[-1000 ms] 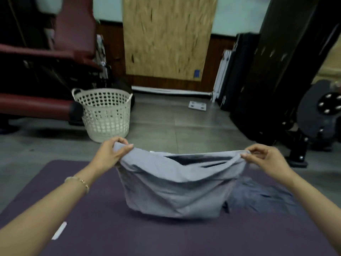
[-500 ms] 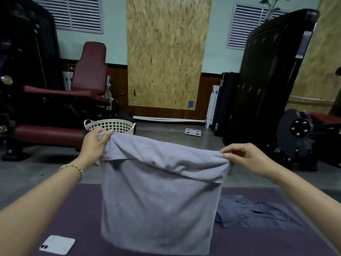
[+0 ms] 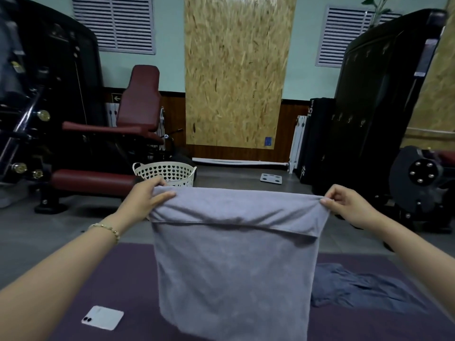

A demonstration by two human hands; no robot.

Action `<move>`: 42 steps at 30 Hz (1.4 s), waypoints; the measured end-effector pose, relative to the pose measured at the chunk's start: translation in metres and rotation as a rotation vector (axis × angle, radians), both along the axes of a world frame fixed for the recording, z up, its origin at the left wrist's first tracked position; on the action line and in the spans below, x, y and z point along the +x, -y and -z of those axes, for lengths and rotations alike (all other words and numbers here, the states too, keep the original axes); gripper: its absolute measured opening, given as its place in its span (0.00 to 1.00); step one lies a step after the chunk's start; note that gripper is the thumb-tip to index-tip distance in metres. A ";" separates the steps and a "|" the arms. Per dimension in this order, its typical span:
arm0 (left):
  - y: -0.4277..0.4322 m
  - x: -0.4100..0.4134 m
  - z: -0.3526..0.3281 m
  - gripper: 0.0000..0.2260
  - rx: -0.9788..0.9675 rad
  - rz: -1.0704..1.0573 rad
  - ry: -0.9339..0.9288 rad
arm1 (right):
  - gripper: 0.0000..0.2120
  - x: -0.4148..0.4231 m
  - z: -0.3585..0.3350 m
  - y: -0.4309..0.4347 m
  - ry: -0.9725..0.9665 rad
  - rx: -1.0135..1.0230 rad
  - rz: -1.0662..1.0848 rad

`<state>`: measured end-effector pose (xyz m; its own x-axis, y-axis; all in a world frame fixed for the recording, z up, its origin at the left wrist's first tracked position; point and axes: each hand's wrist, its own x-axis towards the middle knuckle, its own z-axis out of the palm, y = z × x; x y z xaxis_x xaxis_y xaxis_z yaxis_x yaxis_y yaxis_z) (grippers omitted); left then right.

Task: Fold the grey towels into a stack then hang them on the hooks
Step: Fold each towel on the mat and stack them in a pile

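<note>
Two hands, left hand (image 3: 147, 200) and right hand (image 3: 349, 205), pinch the grey towel's (image 3: 234, 267) top corners; its bottom edge is cropped.

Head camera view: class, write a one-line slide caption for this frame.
Left hand and right hand hold the top corners of a grey towel hanging over a purple mat.

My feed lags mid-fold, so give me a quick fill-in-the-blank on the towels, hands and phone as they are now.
The left hand and right hand hold the grey towel up by its ____ edge.
A second towel lies crumpled on the purple mat, on the held towel's ____ side.
The white phone lies on the mat beside the ____ forearm.
Missing words: top, right, left.
</note>
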<state>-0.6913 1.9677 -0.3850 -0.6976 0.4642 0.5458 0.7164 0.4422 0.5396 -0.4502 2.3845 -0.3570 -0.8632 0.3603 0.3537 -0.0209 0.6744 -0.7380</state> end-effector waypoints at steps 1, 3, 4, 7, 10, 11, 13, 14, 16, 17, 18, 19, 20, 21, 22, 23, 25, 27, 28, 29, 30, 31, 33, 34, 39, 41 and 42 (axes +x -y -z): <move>-0.002 0.002 0.000 0.10 -0.047 0.012 -0.004 | 0.08 0.000 0.001 -0.003 0.021 0.053 0.020; -0.005 0.004 0.002 0.12 -0.146 0.018 -0.033 | 0.08 0.003 0.003 -0.007 0.070 0.191 0.053; -0.007 0.004 0.003 0.13 -0.172 0.017 -0.048 | 0.08 0.004 0.004 -0.009 0.088 0.260 0.068; -0.009 0.000 0.003 0.15 -0.195 0.006 -0.062 | 0.08 0.006 0.007 -0.010 0.155 0.423 0.061; -0.010 -0.004 0.005 0.20 -0.341 0.009 -0.141 | 0.10 0.004 0.011 -0.008 0.316 0.653 0.023; -0.010 -0.005 0.007 0.21 -0.325 0.016 -0.142 | 0.09 0.003 0.013 -0.009 0.319 0.699 0.027; -0.009 -0.005 0.011 0.16 -0.178 0.030 -0.080 | 0.12 0.001 0.021 -0.014 0.201 0.585 0.060; -0.009 -0.004 0.012 0.11 -0.087 0.034 -0.023 | 0.12 0.000 0.025 -0.016 0.119 0.458 0.081; -0.011 -0.002 0.018 0.04 0.111 0.040 0.177 | 0.10 -0.006 0.028 -0.014 -0.027 0.224 0.095; -0.014 0.000 0.021 0.05 0.215 0.050 0.313 | 0.09 -0.010 0.029 -0.011 -0.070 0.102 0.094; -0.016 0.000 0.026 0.08 0.314 0.073 0.463 | 0.08 -0.014 0.031 -0.008 -0.081 -0.037 0.077; -0.018 -0.001 0.031 0.11 0.405 0.103 0.615 | 0.07 -0.016 0.031 -0.005 -0.069 -0.197 0.034; -0.018 -0.003 0.036 0.16 0.483 0.136 0.757 | 0.06 -0.018 0.032 -0.003 -0.031 -0.371 -0.031; -0.016 -0.007 0.042 0.19 0.543 0.165 0.875 | 0.04 -0.019 0.033 -0.003 0.018 -0.519 -0.100; -0.013 -0.010 0.048 0.22 0.569 0.178 0.948 | 0.06 -0.020 0.036 -0.006 0.052 -0.598 -0.134; -0.012 -0.014 0.055 0.24 0.568 0.165 0.971 | 0.11 -0.022 0.042 -0.010 0.074 -0.614 -0.141; -0.017 -0.022 0.069 0.23 0.548 0.051 0.905 | 0.08 -0.032 0.057 -0.013 0.050 -0.593 -0.066; -0.030 -0.027 0.081 0.17 0.559 -0.086 0.797 | 0.06 -0.048 0.075 -0.012 -0.010 -0.563 0.064; -0.037 -0.029 0.085 0.14 0.584 -0.132 0.758 | 0.07 -0.056 0.084 -0.011 -0.039 -0.567 0.124; -0.045 -0.031 0.088 0.12 0.612 -0.157 0.731 | 0.07 -0.065 0.092 -0.011 -0.070 -0.577 0.175; -0.052 -0.032 0.089 0.10 0.632 -0.170 0.706 | 0.07 -0.071 0.099 -0.012 -0.103 -0.587 0.208; -0.059 -0.034 0.090 0.08 0.643 -0.176 0.682 | 0.07 -0.078 0.103 -0.013 -0.131 -0.591 0.233; -0.068 -0.039 0.090 0.07 0.652 -0.181 0.650 | 0.07 -0.087 0.109 -0.015 -0.157 -0.593 0.275; -0.071 -0.042 0.089 0.06 0.661 -0.177 0.640 | 0.07 -0.090 0.110 -0.017 -0.171 -0.597 0.288; -0.087 -0.053 0.095 0.05 0.695 -0.143 0.602 | 0.09 -0.102 0.129 -0.033 -0.151 -0.585 0.321; -0.091 -0.055 0.112 0.05 0.692 -0.140 0.623 | 0.09 -0.102 0.149 -0.037 -0.108 -0.602 0.336; -0.093 -0.056 0.124 0.05 0.673 -0.152 0.636 | 0.09 -0.102 0.163 -0.038 -0.092 -0.614 0.349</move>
<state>-0.7471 2.0607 -0.5089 -0.9844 0.0691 0.1618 0.1593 -0.0404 0.9864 -0.5521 2.4224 -0.5195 -0.6378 0.7675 0.0646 0.0397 0.1166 -0.9924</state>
